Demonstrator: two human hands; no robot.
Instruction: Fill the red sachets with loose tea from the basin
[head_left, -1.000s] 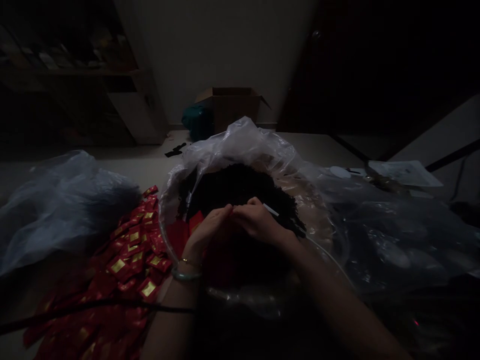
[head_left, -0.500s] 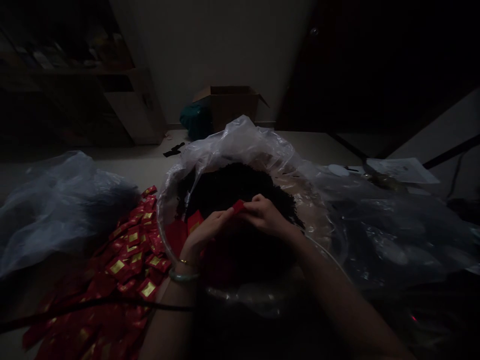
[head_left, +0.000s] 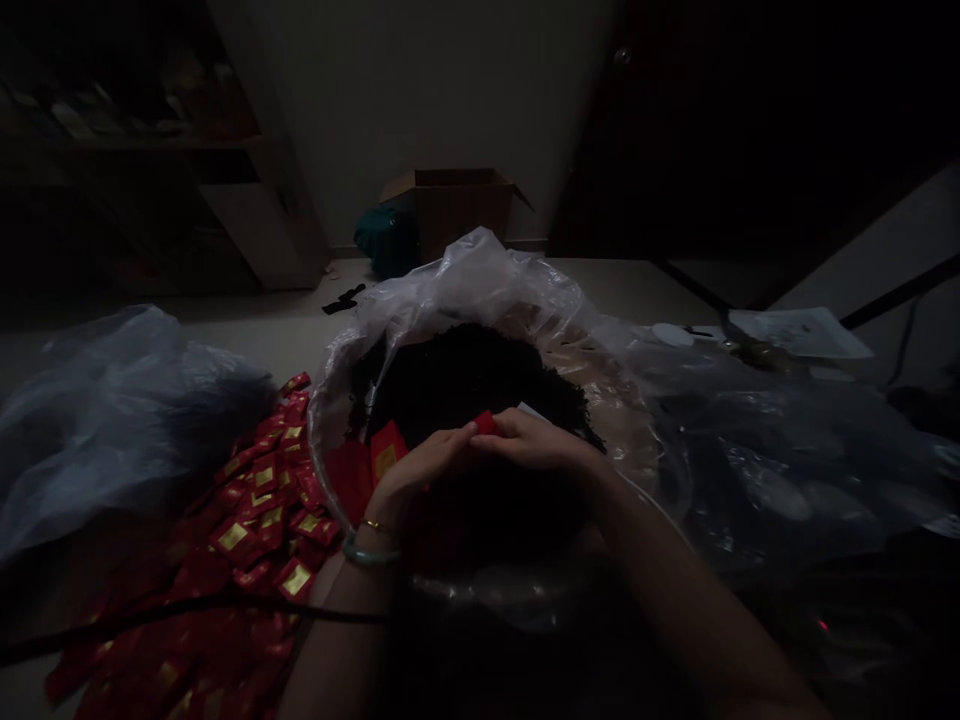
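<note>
My left hand (head_left: 431,455), with a bracelet and a pale bangle at the wrist, pinches a small red packet (head_left: 484,423) from the left. My right hand (head_left: 536,440) is closed on the packet's other side, and the two hands meet over a plastic-lined basin. A flat white strip (head_left: 531,410) shows just behind my right knuckles; whether that hand holds it I cannot tell. Beyond the hands is a heap of dark, loose leaf-like material (head_left: 457,375). Other red packets (head_left: 388,450) with gold labels lie inside the basin by my left wrist.
Clear plastic (head_left: 480,265) lines the basin. A large pile of red packets (head_left: 262,475) spreads on the left, beside a clear bag (head_left: 120,410). More plastic sheeting (head_left: 780,480) lies right. An open cardboard box (head_left: 461,210) and a teal bag (head_left: 386,240) stand by the wall.
The red packet has come into clearer view between my fingertips, and my right hand has flattened over it. The white strip vanished behind the hand, then reappeared. The view has shifted slightly.
</note>
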